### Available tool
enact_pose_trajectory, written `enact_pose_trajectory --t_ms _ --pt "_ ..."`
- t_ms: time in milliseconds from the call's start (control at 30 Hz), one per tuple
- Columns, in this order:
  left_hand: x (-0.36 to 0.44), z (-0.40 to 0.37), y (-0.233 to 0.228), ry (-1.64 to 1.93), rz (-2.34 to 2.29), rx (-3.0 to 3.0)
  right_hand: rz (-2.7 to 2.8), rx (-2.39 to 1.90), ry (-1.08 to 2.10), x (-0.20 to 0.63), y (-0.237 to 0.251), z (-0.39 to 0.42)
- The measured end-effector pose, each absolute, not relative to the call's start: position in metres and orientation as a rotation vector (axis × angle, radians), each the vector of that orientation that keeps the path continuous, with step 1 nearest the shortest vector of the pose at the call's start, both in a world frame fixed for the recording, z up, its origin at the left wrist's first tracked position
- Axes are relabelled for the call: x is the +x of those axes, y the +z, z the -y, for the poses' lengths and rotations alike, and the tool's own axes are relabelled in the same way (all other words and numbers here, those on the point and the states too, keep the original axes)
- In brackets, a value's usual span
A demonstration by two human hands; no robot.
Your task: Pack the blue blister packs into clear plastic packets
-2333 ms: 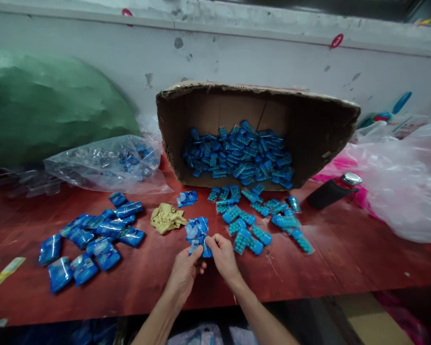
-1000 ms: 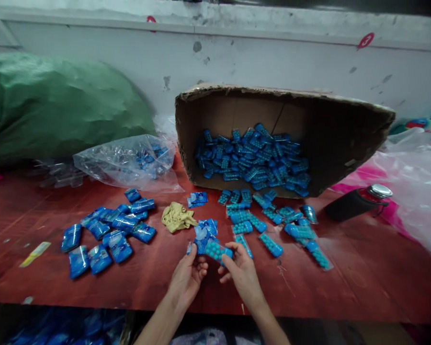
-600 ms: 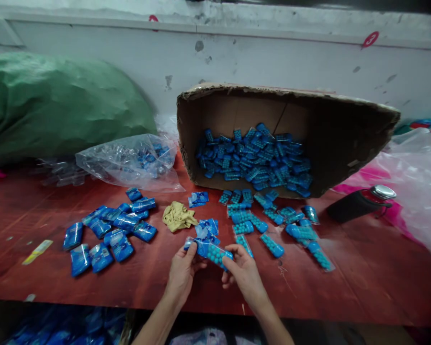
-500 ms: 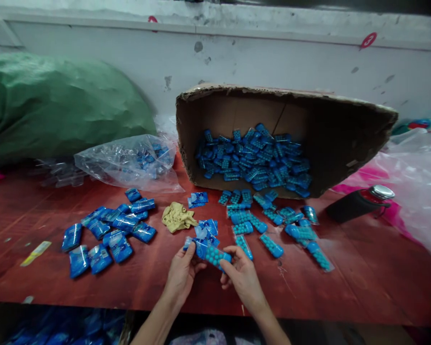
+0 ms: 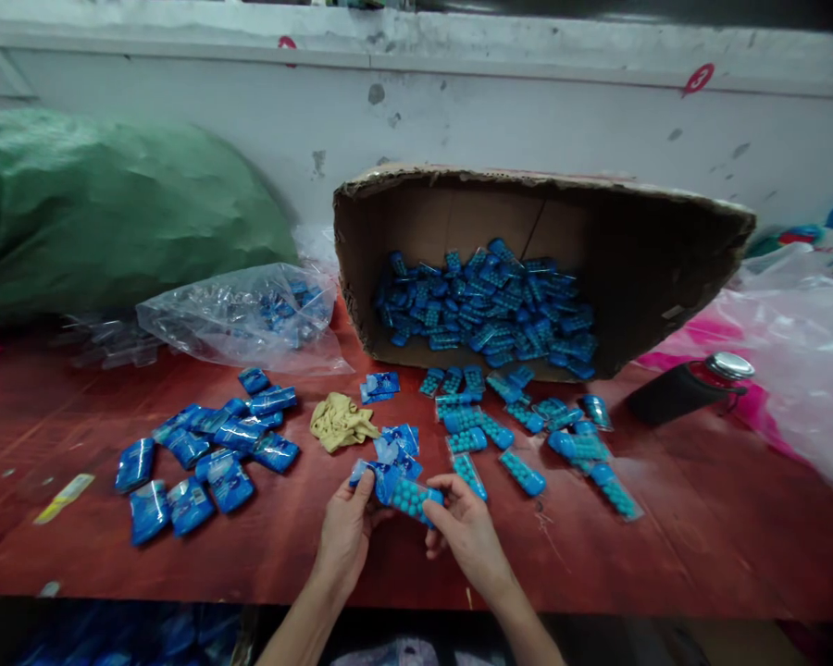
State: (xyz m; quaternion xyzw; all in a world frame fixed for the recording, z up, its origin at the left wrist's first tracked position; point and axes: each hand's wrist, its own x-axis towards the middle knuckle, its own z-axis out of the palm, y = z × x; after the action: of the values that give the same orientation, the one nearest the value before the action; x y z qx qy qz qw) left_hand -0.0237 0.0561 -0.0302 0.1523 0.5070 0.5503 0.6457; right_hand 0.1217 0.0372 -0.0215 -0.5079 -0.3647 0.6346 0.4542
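Note:
My right hand point(image 5: 465, 527) is closed on a clear tube of turquoise balls point(image 5: 411, 499) with a blue cap, gripping it by the right end. Thumb and fingers of my left hand point(image 5: 345, 532) pinch a blue printed wrapper point(image 5: 383, 482), which lies against the tube's left end. I cannot tell how far the wrapper goes around the tube. Just beyond my hands lie loose blue printed wrappers point(image 5: 401, 438) and a crumpled yellowish cloth point(image 5: 341, 422). More tubes point(image 5: 523, 473) are spread on the red table to the right.
A tipped cardboard box point(image 5: 639, 277) holds a heap of similar tubes. Several blue packets point(image 5: 228, 481) lie at left, near a yellow cutter-like item point(image 5: 64, 498). A clear bag point(image 5: 201, 310), a green sack point(image 5: 125, 213) and a black bottle point(image 5: 673, 393) stand around the table point(image 5: 597, 573).
The view has shifted slightly. My hands keep hold of the tube and the wrapper, and the wrapper's blue part now sits a little lower against the tube's left end.

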Motion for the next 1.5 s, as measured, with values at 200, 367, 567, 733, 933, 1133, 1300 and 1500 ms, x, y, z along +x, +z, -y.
enact_pose_trajectory --t_ms 200,367,567,733,933,1133,1300,1500 --pt "-0.029 -0.055 -0.038 1.256 -1.264 0.525 0.853 -1.308 1.55 0.12 -0.024 -0.036" --pt "-0.023 -0.056 -0.033 1.209 -1.169 0.385 1.011 -1.414 1.236 0.11 -0.033 -0.026" --pt "-0.024 -0.056 -0.033 1.079 -1.119 0.411 0.889 -1.265 1.495 0.112 -0.037 -0.03" --pt "-0.026 -0.055 -0.036 1.158 -1.21 0.494 0.958 -1.348 1.363 0.111 -0.043 -0.027" --pt "-0.017 -0.053 -0.031 1.095 -1.073 0.37 1.147 -1.377 1.126 0.105 -0.041 -0.022" --pt "-0.025 -0.05 -0.025 0.969 -0.948 0.263 1.086 -1.12 1.522 0.11 -0.031 -0.026" --pt "-0.034 -0.05 -0.023 0.897 -0.8 0.283 1.171 -1.06 1.414 0.119 -0.032 -0.029" --pt "-0.036 -0.053 -0.022 0.773 -0.554 0.369 1.299 -0.989 1.397 0.126 -0.03 -0.035"
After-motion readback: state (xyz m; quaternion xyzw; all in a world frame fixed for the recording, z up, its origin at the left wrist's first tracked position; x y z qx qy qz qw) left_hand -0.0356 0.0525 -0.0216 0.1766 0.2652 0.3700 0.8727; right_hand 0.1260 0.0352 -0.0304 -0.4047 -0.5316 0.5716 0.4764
